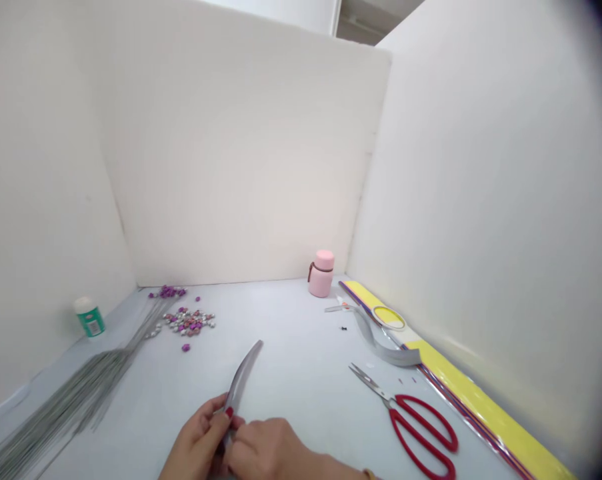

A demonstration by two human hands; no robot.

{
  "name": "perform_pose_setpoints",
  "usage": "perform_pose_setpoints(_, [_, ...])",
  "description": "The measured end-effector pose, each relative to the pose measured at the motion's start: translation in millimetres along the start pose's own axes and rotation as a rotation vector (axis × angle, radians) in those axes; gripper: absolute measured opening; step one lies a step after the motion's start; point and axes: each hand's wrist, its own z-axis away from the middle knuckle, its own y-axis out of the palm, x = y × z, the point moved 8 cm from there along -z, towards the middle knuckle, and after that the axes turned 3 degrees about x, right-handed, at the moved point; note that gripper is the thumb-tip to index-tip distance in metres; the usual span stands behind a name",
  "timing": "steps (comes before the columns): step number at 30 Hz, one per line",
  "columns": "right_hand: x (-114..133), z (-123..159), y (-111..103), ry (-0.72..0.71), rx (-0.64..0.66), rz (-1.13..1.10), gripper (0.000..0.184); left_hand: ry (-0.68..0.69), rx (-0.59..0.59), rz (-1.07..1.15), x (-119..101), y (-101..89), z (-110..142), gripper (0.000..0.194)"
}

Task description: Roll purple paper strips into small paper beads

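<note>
A narrow grey ribbon strip (245, 370) rises in a slight curve from between my hands, its free end pointing up and away over the table. My left hand (201, 437) pinches its lower part between thumb and fingers. Pressed close beside it, my right hand (268, 447) is closed at the strip's lower end; its fingertips and that end are mostly hidden. To the right of my hands, scissors (388, 399) with red handles lie on the table, blades slightly parted. Farther back on that side is a longer piece of grey ribbon (387, 353).
On the left lie a bundle of thin grey-green wires (93, 383), a heap of purple, silver and copper-coloured beads (189, 323), more purple ones (168, 292) and a green-and-white bottle (91, 320). A pink flask (321, 277) stands at the back. Yellow sheets (465, 387) line the right wall.
</note>
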Motion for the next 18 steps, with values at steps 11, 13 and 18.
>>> perform_pose_setpoints(11, [-80,25,9,0.795,-0.291,-0.997,0.026,-0.002,-0.001,0.16,3,7.3,2,0.026])
perform_pose_setpoints(13, [-75,21,12,0.773,-0.249,-1.06,0.024,-0.042,0.051,0.146,7,14.2,4,0.026])
perform_pose_setpoints(18, [-67,18,9,0.727,-0.137,-1.14,0.024,0.041,0.127,-0.144,0,21.4,10,0.023])
